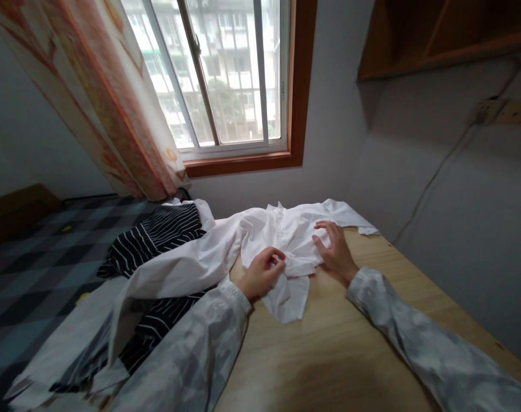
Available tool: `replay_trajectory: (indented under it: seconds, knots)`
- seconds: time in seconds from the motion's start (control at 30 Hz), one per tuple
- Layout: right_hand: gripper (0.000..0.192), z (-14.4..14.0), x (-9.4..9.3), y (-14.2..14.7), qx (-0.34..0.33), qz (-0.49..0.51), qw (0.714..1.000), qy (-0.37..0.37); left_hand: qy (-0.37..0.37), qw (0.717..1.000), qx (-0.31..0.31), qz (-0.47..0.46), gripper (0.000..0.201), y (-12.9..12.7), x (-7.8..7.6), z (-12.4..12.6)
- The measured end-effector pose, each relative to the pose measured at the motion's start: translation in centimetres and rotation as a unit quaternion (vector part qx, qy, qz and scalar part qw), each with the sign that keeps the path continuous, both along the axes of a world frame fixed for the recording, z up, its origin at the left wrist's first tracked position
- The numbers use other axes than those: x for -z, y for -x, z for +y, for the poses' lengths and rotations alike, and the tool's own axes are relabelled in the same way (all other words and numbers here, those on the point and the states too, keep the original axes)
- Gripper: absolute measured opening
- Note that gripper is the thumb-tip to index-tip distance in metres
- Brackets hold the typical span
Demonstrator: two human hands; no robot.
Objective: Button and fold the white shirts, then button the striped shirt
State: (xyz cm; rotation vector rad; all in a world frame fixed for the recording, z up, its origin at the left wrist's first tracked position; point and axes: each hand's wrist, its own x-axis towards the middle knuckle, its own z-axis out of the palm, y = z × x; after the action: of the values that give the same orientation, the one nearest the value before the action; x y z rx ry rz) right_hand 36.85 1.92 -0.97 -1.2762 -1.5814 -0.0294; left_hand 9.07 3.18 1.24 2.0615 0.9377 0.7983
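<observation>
Because the white shirt is spread across the far end of the wooden table with one sleeve trailing off the left edge over the black striped garment, I keep my right hand flat on its body, fingers spread and released, which looks meant to pin the cloth so it cannot slide. My left hand is curled just beside it, thumb and fingertips pinching a bunched fold near the shirt's lower part, wrist lifted slightly off the wood, while both forearms in pale patterned sleeves reach forward from the near edge toward the window.
</observation>
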Motion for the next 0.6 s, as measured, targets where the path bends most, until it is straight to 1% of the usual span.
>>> replay_trajectory:
  seconds: [0.03,0.1,0.13,0.17,0.23,0.27,0.3,0.33,0.37,0.4,0.43,0.5,0.57,0.6]
  knots:
    - [0.027,1.0,0.2,-1.9,0.03,-0.026,0.999,0.004,0.002,0.999,0.034,0.026,0.029,0.5,-0.8,0.0]
    - [0.042,2.8,0.8,-6.0,0.105,-0.069,0.991,0.037,-0.019,0.991,0.099,0.089,0.043,1.9,-3.0,0.2]
    - [0.05,3.6,1.2,-8.0,0.141,-0.088,0.983,0.073,-0.047,0.986,0.101,0.122,0.05,2.8,-4.4,0.4]
    - [0.058,4.3,1.7,-9.9,0.177,-0.1,0.972,0.116,-0.086,0.981,0.076,0.158,0.056,3.8,-5.9,0.8]
    - [0.074,5.2,2.6,-13.2,0.215,-0.119,0.944,0.221,-0.16,0.96,-0.031,0.23,0.061,5.9,-8.6,1.9]
    - [0.078,5.5,2.9,-14.4,0.218,-0.129,0.928,0.273,-0.177,0.941,-0.091,0.272,0.062,7.0,-9.7,2.6]
    - [0.076,5.6,3.2,-15.3,0.219,-0.141,0.916,0.305,-0.178,0.919,-0.148,0.319,0.064,8.0,-10.5,3.4]
    - [0.069,5.7,3.4,-16.0,0.223,-0.153,0.908,0.321,-0.165,0.894,-0.203,0.365,0.067,9.0,-11.1,4.1]
    - [0.058,5.6,3.4,-16.4,0.225,-0.165,0.902,0.329,-0.147,0.871,-0.242,0.402,0.07,10.0,-11.3,4.7]
    - [0.047,5.5,3.4,-16.6,0.229,-0.175,0.899,0.33,-0.133,0.854,-0.261,0.43,0.069,10.8,-11.2,5.2]
    - [0.038,5.4,3.2,-16.7,0.233,-0.185,0.897,0.328,-0.12,0.845,-0.268,0.448,0.063,11.4,-11.0,5.5]
    - [0.03,5.0,2.6,-16.8,0.236,-0.203,0.891,0.329,-0.096,0.842,-0.269,0.458,0.043,12.4,-10.3,5.9]
    - [0.028,4.5,1.8,-17.0,0.235,-0.225,0.886,0.33,-0.086,0.855,-0.268,0.435,0.026,13.2,-10.1,6.0]
    - [0.028,4.2,1.3,-17.3,0.234,-0.233,0.886,0.326,-0.09,0.867,-0.268,0.411,0.024,13.7,-10.3,6.1]
